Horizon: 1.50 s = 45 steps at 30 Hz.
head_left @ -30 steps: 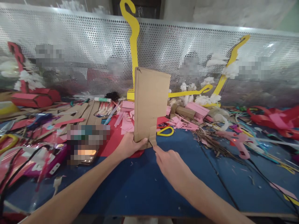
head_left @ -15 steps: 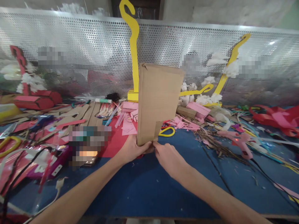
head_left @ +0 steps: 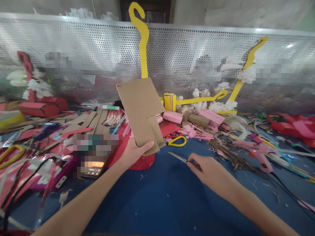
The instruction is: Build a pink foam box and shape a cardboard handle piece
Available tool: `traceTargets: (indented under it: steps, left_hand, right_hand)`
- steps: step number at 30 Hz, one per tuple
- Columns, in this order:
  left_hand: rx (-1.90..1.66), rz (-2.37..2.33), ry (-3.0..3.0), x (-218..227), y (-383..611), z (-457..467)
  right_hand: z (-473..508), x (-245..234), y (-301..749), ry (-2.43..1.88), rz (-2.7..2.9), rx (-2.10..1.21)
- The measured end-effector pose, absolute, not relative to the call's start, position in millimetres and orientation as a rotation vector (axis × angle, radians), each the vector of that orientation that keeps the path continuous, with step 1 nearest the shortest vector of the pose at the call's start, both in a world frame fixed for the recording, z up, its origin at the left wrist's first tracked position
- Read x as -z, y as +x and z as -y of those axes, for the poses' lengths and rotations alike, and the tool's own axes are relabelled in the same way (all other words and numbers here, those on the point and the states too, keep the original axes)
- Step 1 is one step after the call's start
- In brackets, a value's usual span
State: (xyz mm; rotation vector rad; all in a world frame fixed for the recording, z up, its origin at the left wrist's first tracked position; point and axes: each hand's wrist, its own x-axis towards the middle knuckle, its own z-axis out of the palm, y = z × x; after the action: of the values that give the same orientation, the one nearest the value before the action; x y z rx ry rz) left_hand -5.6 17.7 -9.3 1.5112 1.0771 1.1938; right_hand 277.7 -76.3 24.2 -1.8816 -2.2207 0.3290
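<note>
We see a flat blue desk (head_left: 169, 200) carrying a pink plastic glue gun (head_left: 261, 159). Just left of the glue gun we find a loose heap of thin brown strips (head_left: 230, 156); farther left of it, a yellow looped scissors handle (head_left: 176, 145), then a bright red flat sheet (head_left: 145, 164).

Two hands: one left hand (head_left: 136, 151), one right hand (head_left: 208, 166). One piece of cardboard (head_left: 140, 108), one knife (head_left: 178, 157), one phone (head_left: 94, 171). Two glue guns: one blue glue gun (head_left: 43, 130), one pink glue gun (head_left: 262, 155). Two pairs of scissors (head_left: 183, 141) (head_left: 22, 151). Three yellow hooks (head_left: 143, 62) (head_left: 203, 99) (head_left: 249, 60), one red hook (head_left: 29, 72). The pink paper scraps (head_left: 195, 131) are too many to count.
</note>
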Motion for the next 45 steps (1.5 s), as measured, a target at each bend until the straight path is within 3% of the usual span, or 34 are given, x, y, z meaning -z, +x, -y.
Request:
traceTargets:
  steps: [4, 8, 11, 29, 45]
  left_hand:
    - [-1.091, -0.921, 1.426, 6.3, 5.7, -6.1]
    - [-0.908, -0.805, 1.429, 1.8, 24.0, 15.0]
    - [-0.819, -0.743, 1.494, 0.6, 32.3, 24.6]
    - [-1.328, -0.907, 0.926, -25.2, 72.1, 16.2]
    - [-1.309, -0.99, 0.902, -38.9, 74.7, 16.1]
  right_hand:
    - [64.4, -23.3, 288.2, -1.664, 2.04, -0.356]
    - [47.4, -28.7, 265.5, -1.214, 1.791, -0.908]
    - [36.0, -32.5, 247.6, -1.014, 1.654, -1.087]
    - [22.8, -18.1, 240.8, -0.923, 1.468, -1.082]
    - [31.1, -25.9, 242.7, -1.016, 1.547, -0.937]
